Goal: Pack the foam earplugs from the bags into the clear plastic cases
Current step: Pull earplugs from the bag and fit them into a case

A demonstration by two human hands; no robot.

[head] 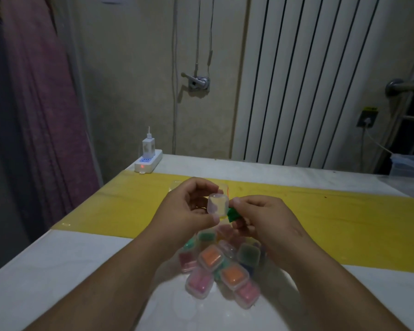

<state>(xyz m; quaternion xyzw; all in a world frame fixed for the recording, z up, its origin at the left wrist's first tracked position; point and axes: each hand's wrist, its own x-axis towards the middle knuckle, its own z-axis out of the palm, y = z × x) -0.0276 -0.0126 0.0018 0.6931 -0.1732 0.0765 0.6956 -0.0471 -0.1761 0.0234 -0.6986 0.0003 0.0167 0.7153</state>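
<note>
Now case (217, 206) in L hand (188, 210)

**Two hands, two bare forearms**

Left hand (189, 207): fingers are curled; a clear plastic case (217, 206) is held between thumb and fingertips. Right hand (263, 215): a green foam earplug (232, 215) is pinched at the fingertips, just beside the case. Both forearms are extended forward from the lower edge and angled inward, so the hands are held close together.
</note>
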